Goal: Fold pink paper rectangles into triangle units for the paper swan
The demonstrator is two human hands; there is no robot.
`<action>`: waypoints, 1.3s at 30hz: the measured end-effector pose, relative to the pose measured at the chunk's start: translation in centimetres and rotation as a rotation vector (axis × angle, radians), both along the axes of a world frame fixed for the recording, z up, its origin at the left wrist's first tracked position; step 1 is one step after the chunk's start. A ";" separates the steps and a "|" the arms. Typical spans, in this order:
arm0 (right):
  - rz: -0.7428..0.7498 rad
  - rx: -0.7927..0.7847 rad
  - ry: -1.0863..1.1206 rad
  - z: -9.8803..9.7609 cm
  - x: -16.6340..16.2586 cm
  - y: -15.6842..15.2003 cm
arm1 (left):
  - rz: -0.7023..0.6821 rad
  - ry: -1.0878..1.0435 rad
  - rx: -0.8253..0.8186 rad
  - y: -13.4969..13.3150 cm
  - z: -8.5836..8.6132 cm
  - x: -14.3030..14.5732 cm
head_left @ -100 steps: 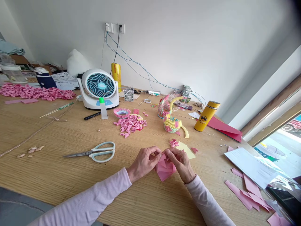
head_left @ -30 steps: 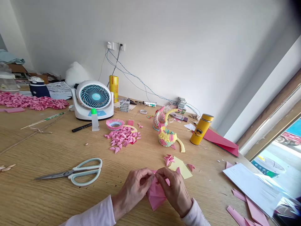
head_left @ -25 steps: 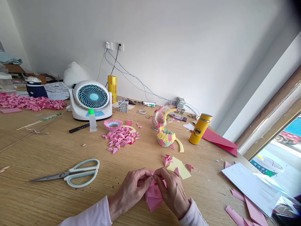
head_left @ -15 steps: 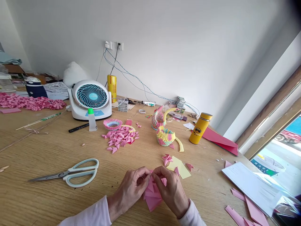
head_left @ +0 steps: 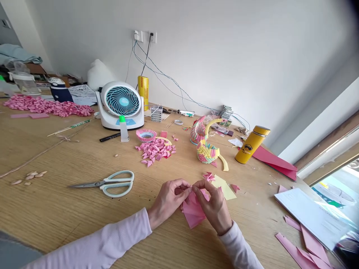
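My left hand (head_left: pixel 171 200) and my right hand (head_left: pixel 215 207) meet fingertip to fingertip near the table's front edge. Both pinch a small piece of pink paper, mostly hidden by the fingers. Beneath them lie pink paper sheets (head_left: pixel 193 216), partly covered by my right hand. Just beyond are a pale yellow paper (head_left: pixel 224 188) and several folded pink triangles (head_left: pixel 208 176). Left of my hands, scissors (head_left: pixel 117 183) with pale handles rest on the wood. A yellow, pink and green folded-paper basket (head_left: pixel 206 153) stands farther back.
A white fan (head_left: pixel 122 102), a glue bottle (head_left: pixel 123 130) and a heap of folded pink pieces (head_left: pixel 157 150) stand back left. A yellow flask (head_left: pixel 251 145) is back right. Pink strips (head_left: pixel 314 241) and a white sheet (head_left: pixel 305 216) lie at right.
The camera view has shifted left and down, so things appear farther right and higher. My hands keep the same pinch, fingertips together over the pink sheets.
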State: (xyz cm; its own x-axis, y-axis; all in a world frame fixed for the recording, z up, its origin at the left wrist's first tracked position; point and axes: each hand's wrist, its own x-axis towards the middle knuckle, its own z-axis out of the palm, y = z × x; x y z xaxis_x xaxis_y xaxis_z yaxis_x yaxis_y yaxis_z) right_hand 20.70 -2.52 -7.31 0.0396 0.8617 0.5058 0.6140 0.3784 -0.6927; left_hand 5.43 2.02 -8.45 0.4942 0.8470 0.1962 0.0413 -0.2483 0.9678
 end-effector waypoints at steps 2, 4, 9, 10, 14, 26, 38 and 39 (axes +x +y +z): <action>-0.005 -0.028 0.036 -0.1 -0.1 0.1 | 0.000 -0.027 -0.065 0.0 -0.1 0.1; -0.016 -0.053 0.054 -0.2 -0.1 0.2 | 0.005 -0.049 -0.107 -0.1 -0.1 0.1; -0.022 -0.040 0.039 -0.4 -0.2 0.3 | 0.017 -0.081 -0.113 0.0 0.0 0.1; -0.023 -0.027 0.023 -0.4 -0.1 0.2 | 0.011 -0.083 -0.118 0.0 0.0 0.1; -0.032 0.077 -0.142 -0.3 -0.1 0.2 | -0.040 -0.108 -0.183 0.0 -0.2 0.1; 0.005 0.327 -0.552 -0.3 0.1 0.0 | -0.082 -0.244 -0.440 -0.3 0.1 0.1; 0.063 0.371 -0.640 -0.6 0.6 -0.2 | -0.051 -0.272 -0.513 -0.1 0.3 -0.2; 0.066 0.372 -0.638 -0.6 0.6 -0.2 | -0.061 -0.283 -0.522 0.0 0.4 -0.2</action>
State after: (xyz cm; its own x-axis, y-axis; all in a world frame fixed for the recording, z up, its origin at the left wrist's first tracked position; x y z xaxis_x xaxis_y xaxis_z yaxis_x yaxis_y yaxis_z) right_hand 21.26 -2.73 -7.92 -0.4059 0.6194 0.6720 0.8220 0.5688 -0.0278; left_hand 5.21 1.98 -8.02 0.5342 0.8386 -0.1071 -0.2353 0.2691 0.9339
